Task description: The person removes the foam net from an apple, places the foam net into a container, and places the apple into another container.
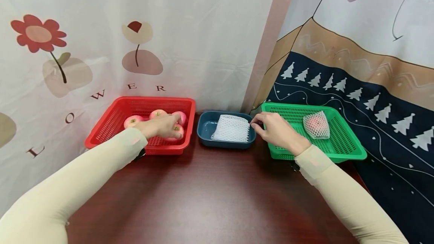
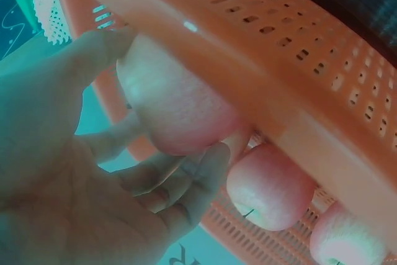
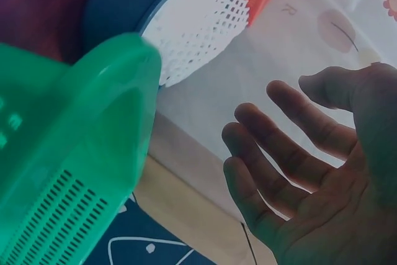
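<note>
My left hand (image 1: 157,125) reaches into the red basket (image 1: 101,125), where several apples lie. Its thumb and curled fingers are around one apple (image 2: 173,100) close to the basket's rim. More apples, such as one with its stem showing (image 2: 271,187), sit beside those fingers. My right hand (image 1: 278,131) hovers with loosely bent fingers between the blue tray (image 1: 203,127) and the green basket (image 1: 342,134), holding nothing. White foam netting (image 1: 231,128) lies flat in the blue tray, near my right fingertips.
Inside the green basket is an apple wrapped in a white foam net (image 1: 317,125). All the containers stand in a row along the back of the dark wood table (image 1: 220,199). Patterned curtains (image 1: 210,40) hang right behind them.
</note>
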A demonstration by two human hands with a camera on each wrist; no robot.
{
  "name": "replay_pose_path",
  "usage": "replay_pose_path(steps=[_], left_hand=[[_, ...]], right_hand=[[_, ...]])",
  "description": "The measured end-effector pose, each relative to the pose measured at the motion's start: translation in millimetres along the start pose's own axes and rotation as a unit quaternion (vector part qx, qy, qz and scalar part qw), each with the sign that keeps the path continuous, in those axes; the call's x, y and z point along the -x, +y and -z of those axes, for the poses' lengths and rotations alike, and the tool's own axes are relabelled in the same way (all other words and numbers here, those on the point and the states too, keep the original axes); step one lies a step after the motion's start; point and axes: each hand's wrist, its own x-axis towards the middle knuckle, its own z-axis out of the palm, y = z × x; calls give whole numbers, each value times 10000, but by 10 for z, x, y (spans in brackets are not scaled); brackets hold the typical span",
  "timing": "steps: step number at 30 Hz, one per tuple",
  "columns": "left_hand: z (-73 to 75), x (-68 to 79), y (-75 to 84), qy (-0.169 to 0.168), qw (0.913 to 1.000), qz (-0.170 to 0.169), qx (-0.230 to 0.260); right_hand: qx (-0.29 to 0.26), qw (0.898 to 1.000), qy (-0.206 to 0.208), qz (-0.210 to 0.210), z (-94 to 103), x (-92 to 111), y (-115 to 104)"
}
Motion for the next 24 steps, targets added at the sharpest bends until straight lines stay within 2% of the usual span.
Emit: replay_pose_path(steps=[20, 24], left_hand=[[-80, -34, -29, -215, 9994, -6, -263], [-98, -57, -17, -265, 9996, 14, -44]], right_hand=[[110, 9998, -34, -176, 61, 96, 206], [145, 9996, -55, -234, 77, 112, 244]])
